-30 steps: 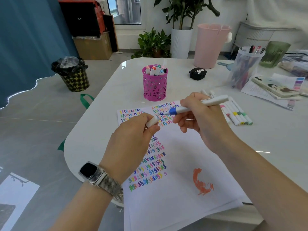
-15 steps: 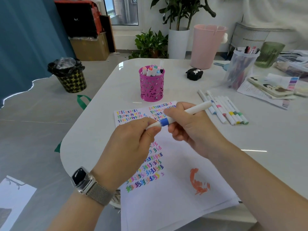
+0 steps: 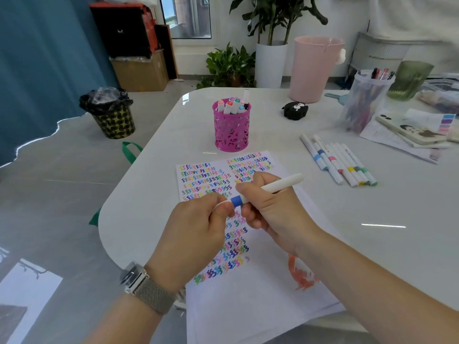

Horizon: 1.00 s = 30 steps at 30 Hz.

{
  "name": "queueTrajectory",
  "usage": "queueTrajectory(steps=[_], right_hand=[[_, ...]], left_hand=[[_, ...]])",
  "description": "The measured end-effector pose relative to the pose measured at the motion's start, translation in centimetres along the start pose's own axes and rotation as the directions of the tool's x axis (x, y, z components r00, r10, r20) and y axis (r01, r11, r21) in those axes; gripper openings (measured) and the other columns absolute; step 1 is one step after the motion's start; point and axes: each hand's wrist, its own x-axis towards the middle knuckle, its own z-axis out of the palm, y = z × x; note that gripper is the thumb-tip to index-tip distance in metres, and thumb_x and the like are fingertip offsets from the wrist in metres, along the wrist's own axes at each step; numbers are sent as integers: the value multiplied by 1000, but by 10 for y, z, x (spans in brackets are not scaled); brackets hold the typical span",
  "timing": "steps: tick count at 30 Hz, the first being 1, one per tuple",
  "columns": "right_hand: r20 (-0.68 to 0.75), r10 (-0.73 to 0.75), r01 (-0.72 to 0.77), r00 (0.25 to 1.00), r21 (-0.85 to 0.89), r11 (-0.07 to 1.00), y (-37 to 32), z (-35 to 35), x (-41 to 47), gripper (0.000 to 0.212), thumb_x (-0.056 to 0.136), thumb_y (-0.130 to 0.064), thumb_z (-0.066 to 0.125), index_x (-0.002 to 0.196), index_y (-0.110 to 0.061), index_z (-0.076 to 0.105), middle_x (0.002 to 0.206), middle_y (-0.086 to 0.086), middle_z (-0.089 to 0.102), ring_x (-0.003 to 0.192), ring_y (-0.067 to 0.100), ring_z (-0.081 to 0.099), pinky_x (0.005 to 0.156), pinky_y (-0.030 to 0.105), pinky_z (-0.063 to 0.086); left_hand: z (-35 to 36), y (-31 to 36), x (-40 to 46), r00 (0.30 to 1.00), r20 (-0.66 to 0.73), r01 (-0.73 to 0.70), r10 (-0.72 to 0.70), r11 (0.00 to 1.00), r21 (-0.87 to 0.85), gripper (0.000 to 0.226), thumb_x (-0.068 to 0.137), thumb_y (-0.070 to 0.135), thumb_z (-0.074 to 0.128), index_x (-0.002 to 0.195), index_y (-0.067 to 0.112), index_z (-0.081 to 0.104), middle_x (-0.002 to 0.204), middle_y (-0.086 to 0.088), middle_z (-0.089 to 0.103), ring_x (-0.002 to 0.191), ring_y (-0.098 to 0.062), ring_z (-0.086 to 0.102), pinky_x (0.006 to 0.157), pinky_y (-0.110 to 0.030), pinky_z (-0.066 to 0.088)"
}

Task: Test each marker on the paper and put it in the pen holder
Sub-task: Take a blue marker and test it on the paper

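Since a second ago the cap and marker have come together: then the left hand held the cap apart from the blue tip, now the cap is seated against the marker's blue band.

Room, largest first: a white glossy table (image 3: 372,244) fills the view from 12 to 5 o'clock, with grey floor to its left. At 10 o'clock on the floor stands a bin with a black liner (image 3: 109,115). At 12 o'clock, beyond the table, are potted plants and a pink bucket (image 3: 315,70).

On the table, a sheet of paper (image 3: 248,306) lies at 6 o'clock, covered in rows of small coloured squiggles, with an orange scribble near its right side. A magenta pen holder (image 3: 231,130) stands at 12 o'clock, just beyond the paper, with several markers upright in it. At 2 o'clock a row of loose markers (image 3: 340,162) lies flat, well apart from the holder.

At centre, the right hand (image 3: 275,214) grips the white marker (image 3: 270,188) by its barrel, over the paper. The left hand (image 3: 196,227), with a watch on its wrist, pinches the cap end between thumb and fingers.

Judging progress: many colours are tested and some markers are stored; this one looks recapped and ready for the holder. The loose row appears untested.
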Motion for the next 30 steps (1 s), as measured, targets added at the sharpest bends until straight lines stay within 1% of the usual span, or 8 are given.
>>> queueTrajectory(steps=[10, 14, 18, 20, 23, 25, 28, 30], right_hand=[[-16, -192, 190, 981, -93, 978, -25, -3, 8, 33, 86, -12, 67, 60, -9, 47, 46, 3, 57, 36, 15, 44, 37, 21, 37], [-224, -377, 307, 899, -290, 906, -32, -17, 18, 39, 76, -29, 78, 105, -20, 54, 96, -4, 64, 57, 8, 59, 50, 18, 47], [284, -623, 441, 729, -891, 110, -17, -36, 19, 68, 75, -19, 77, 134, -33, 44, 132, -4, 45, 106, 14, 46, 78, 14, 43], [478, -473, 543, 740, -840, 1, -3, -31, 19, 42, 85, -19, 67, 124, -28, 56, 119, -4, 60, 102, 18, 55, 74, 33, 53], [492, -462, 580, 738, -812, 63, -1, -20, 19, 26, 95, -24, 54, 120, -18, 54, 81, -13, 61, 78, 20, 61, 66, 36, 50], [331, -451, 491, 829, -816, 305, -18, -19, 25, 48, 96, -24, 55, 138, -28, 34, 70, -14, 52, 60, 8, 56, 61, 26, 45], [83, -579, 510, 811, -584, 631, -59, -23, 49, 76, 92, -10, 60, 145, -31, 10, 80, 15, 62, 51, 13, 61, 50, 25, 54], [-5, -669, 564, 743, -533, 631, -87, -20, 81, 65, 93, -6, 56, 141, -20, 14, 87, 21, 60, 55, 21, 65, 50, 33, 57]], left_hand=[[-6, 20, 12, 997, -34, 52, -64, 956, -288, 33, 94, 21, 48, 64, 29, 58, 44, 11, 50, 41, -6, 37, 43, -23, 35], [-21, 19, 27, 986, -129, 88, -101, 991, -97, 30, 95, 26, 46, 67, 27, 60, 44, 12, 56, 41, -9, 46, 47, -25, 43], [-20, 7, 26, 989, -73, 131, -130, 991, 5, 25, 93, 28, 47, 77, 22, 65, 60, -1, 64, 55, -26, 59, 55, -38, 49], [-17, 10, 20, 995, -49, 86, -88, 996, -32, 28, 93, 31, 48, 71, 21, 64, 54, 3, 63, 47, -17, 56, 54, -34, 49], [-18, 14, 20, 985, -81, 127, -154, 955, -267, 32, 92, 33, 49, 68, 18, 64, 50, 9, 59, 43, -4, 54, 51, -23, 49], [-23, 11, 25, 974, -106, 157, -202, 930, -332, 26, 92, 34, 50, 77, 18, 64, 59, 9, 62, 49, -3, 57, 55, -23, 51], [-32, -1, 29, 980, -111, 176, -168, 982, 66, 23, 88, 46, 51, 97, 26, 57, 90, 14, 63, 77, -5, 63, 73, -31, 53], [-30, -9, 28, 990, -32, 137, -135, 926, 351, 34, 89, 47, 50, 116, 25, 50, 112, 8, 58, 101, -13, 57, 87, -37, 49]])
